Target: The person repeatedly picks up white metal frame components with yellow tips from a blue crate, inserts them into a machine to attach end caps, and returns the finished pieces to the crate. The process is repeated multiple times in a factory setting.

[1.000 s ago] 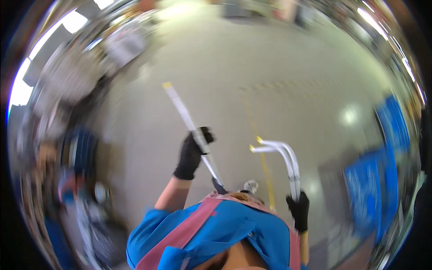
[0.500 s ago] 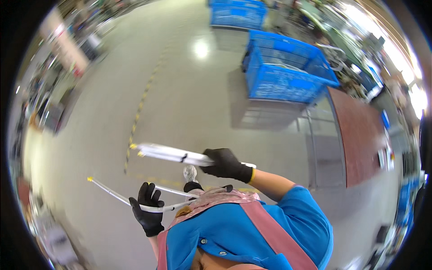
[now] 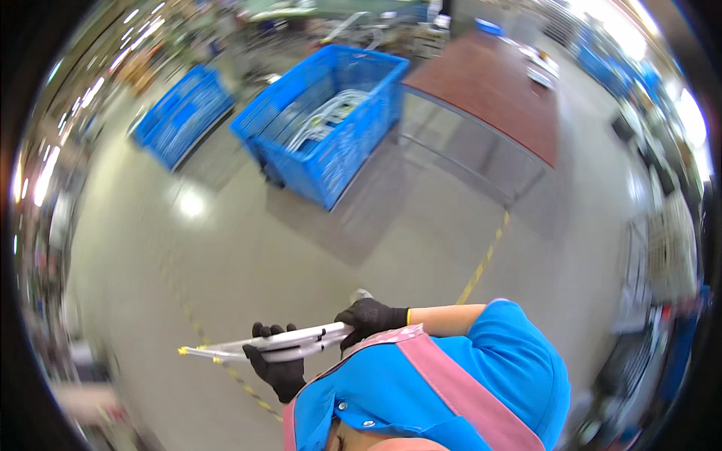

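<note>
A bundle of slim white tubes with yellow tips and black marks lies across in front of my body, its tipped ends pointing left. My right hand, in a black glove with a yellow cuff, is closed round the bundle's right end. Farther along, my left hand, also black-gloved, holds the tubes from below, with the thumb on the near side and the fingertips showing beyond them. How many tubes there are cannot be made out.
A large blue plastic crate on wheels stands ahead, holding pale tubular pieces. Left of it is a second blue crate. A reddish-brown table stands at the far right. Yellow-marked lines run over the grey floor.
My view has swung to the right, bringing the crates and table across to the left. The tubes near my left hand and the bundle in my right hand are now together, held by both hands.
</note>
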The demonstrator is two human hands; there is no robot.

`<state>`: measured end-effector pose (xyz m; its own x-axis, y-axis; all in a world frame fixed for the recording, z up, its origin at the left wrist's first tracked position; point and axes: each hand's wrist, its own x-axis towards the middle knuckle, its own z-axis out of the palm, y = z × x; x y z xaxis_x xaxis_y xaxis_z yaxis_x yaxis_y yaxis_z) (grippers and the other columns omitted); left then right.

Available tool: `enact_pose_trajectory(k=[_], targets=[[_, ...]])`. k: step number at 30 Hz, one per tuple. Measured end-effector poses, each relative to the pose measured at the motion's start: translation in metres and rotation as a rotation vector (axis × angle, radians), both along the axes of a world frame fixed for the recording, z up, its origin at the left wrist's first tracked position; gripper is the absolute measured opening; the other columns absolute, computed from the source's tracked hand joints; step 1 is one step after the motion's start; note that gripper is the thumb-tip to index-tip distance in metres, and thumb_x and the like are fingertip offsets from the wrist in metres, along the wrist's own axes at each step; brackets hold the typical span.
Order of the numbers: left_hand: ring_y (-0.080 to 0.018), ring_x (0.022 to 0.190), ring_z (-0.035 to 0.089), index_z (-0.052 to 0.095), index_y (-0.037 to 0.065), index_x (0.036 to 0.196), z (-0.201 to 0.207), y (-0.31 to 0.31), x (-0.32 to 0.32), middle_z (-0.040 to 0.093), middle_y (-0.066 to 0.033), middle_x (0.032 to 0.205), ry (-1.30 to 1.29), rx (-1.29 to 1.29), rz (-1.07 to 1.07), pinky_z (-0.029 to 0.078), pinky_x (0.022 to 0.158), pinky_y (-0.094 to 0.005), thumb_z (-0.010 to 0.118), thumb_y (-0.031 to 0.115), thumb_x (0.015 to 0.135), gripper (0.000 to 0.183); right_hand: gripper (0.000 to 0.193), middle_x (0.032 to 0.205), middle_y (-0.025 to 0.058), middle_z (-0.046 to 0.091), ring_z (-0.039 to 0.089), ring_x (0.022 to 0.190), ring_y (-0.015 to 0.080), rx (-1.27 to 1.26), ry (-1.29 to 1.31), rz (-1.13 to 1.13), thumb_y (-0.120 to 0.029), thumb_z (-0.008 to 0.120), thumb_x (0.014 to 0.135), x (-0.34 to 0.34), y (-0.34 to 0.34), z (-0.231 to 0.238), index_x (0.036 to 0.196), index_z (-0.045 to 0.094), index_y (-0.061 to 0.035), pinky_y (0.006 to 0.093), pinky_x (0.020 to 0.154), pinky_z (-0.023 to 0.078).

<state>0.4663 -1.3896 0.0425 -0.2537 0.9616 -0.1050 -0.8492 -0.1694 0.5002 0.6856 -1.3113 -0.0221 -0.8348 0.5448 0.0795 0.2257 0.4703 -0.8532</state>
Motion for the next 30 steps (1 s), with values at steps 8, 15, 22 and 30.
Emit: enact_pose_trajectory(k=[8,15,22,30], targets=[[-0.0254,0.11,0.057,0.048,0.001,0.128,0.026,0.057,-0.022,0.06,-0.0117,0.118,0.155,-0.065,-0.103,0.042,0.099,-0.0457,0.055,0.039,0.09,0.054,0.039,0.077,0.0158,0.062,0.061,0.073,0.0361,0.256,-0.014,-0.155,-0.04,0.068,0.077,-0.026,0.052,-0.028,0.093,0.057,-0.0064,0.0456,0.062,0.048],[-0.0226,0.091,0.062,0.044,0.0,0.131,0.025,0.13,-0.087,0.064,-0.0115,0.102,0.257,-0.145,-0.206,0.048,0.089,-0.0411,0.055,0.032,0.09,0.053,0.046,0.085,0.0139,0.064,0.061,0.077,0.0351,0.291,-0.474,0.028,-0.051,0.054,0.083,-0.084,0.111,-0.081,0.1,0.06,-0.0084,0.0466,0.068,0.046],[-0.0239,0.093,0.059,0.042,-0.002,0.13,0.039,0.262,-0.196,0.064,-0.0122,0.095,0.449,-0.245,-0.462,0.045,0.09,-0.0376,0.053,0.016,0.087,0.048,0.037,0.094,0.0155,0.065,0.06,0.08,0.0288,-0.151,-0.136,-0.051,-0.036,0.049,0.09,-0.245,0.269,-0.1,0.11,0.06,-0.0069,0.0389,0.075,0.048],[-0.0166,0.093,0.06,0.058,-0.001,0.11,0.074,0.399,-0.3,0.064,-0.0103,0.099,1.157,-0.023,-1.022,0.047,0.082,-0.0276,0.054,0.006,0.085,0.026,0.054,0.108,0.0117,0.061,0.061,0.095,0.0167,-0.843,0.6,-0.174,-0.048,0.04,0.097,-0.375,0.433,0.019,0.131,0.045,-0.007,0.0355,0.085,0.05]])
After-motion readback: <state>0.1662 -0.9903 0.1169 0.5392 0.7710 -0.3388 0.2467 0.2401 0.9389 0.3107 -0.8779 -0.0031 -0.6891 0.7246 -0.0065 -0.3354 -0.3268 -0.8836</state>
